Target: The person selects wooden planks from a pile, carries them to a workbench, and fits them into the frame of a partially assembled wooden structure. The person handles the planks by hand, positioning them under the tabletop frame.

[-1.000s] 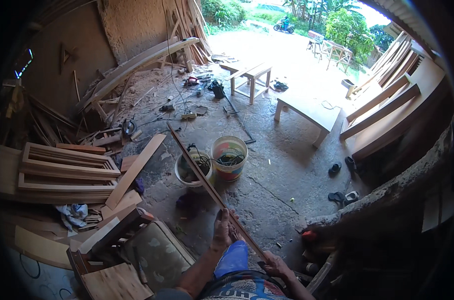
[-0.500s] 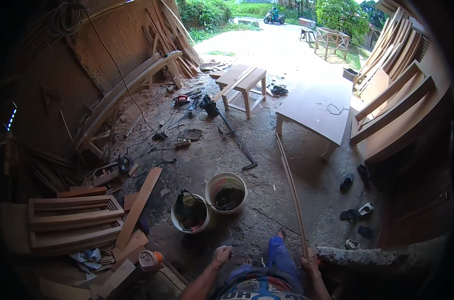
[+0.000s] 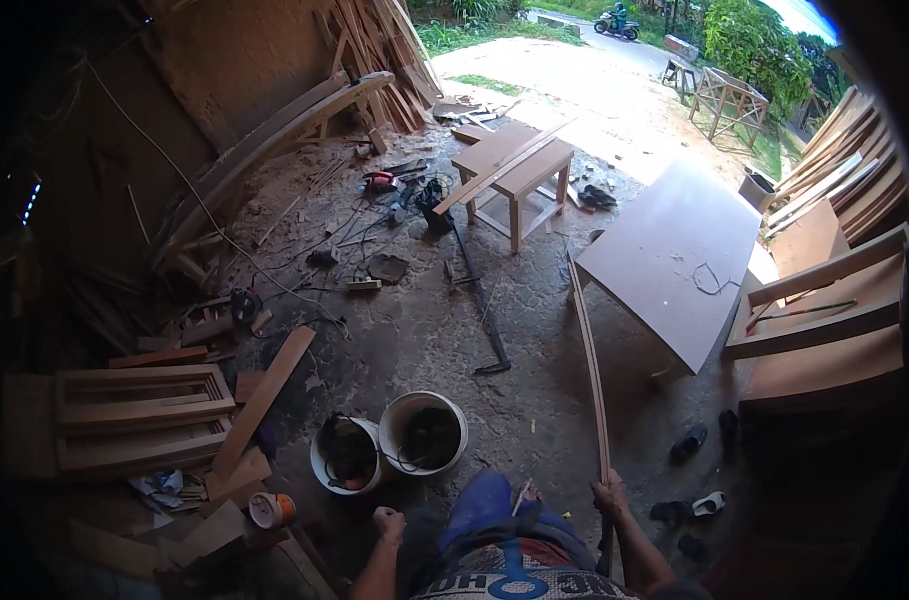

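Note:
My right hand (image 3: 608, 493) is wrapped round the near end of a long thin wooden strip (image 3: 589, 370). The strip slants forward from my side, and its far end reaches close to the left edge of the large wooden table (image 3: 674, 255). My left hand (image 3: 389, 523) hangs at my other side, its fingers curled into a loose fist with nothing visible in it. Just ahead of that fist stand two white buckets, the left one (image 3: 319, 465) and the right one (image 3: 458, 425), with dark tools and cables inside.
A small wooden table (image 3: 519, 178) carries loose strips. A dark metal clamp (image 3: 486, 325) lies on the floor. Stacked wooden frames (image 3: 139, 408), a leaning board (image 3: 264, 400) and an orange-white tub (image 3: 266, 510) are at the left. Shoes (image 3: 688, 443) lie at the right.
I have stepped forward; the buckets now appear lower and nearer. My right hand still carries the wooden strip. My left hand has swung back and lower. Outside, the motorbike appears further right.

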`<state>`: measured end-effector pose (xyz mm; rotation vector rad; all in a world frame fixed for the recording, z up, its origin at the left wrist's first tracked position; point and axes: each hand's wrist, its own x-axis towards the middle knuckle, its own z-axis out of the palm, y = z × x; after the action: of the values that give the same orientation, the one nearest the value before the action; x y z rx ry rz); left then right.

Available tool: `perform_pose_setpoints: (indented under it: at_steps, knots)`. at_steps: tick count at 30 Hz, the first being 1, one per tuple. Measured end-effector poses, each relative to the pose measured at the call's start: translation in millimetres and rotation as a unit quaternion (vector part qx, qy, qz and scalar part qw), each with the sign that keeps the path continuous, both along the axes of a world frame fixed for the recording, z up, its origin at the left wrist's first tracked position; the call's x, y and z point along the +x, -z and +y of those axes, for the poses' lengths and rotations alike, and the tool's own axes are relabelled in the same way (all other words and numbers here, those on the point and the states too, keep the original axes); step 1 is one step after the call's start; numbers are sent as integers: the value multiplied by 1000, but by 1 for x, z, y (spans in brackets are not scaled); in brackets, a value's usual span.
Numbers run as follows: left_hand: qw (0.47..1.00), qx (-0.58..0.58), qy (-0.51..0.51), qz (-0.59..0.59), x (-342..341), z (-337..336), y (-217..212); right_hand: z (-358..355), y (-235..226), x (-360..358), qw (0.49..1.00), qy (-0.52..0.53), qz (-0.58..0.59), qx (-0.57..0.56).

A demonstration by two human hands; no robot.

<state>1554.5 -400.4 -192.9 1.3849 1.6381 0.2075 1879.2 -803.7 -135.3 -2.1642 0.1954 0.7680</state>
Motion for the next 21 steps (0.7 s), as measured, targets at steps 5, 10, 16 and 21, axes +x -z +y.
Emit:
perform_pose_setpoints:
  at_steps: [5, 10, 16, 21]
  knots:
    - [995, -15, 53, 85, 87, 3, 12, 56, 12, 110, 1000, 13, 22, 5]
    - [995, -70, -35, 60, 162, 53, 33, 109, 10, 190, 1000, 9, 22, -4]
    - [1000, -1, 0, -3, 263, 139, 12, 166, 6, 280, 1000, -4, -14, -8]
    - [994, -63, -51, -75, 344, 174, -14, 210, 22, 357, 992, -40, -109, -45]
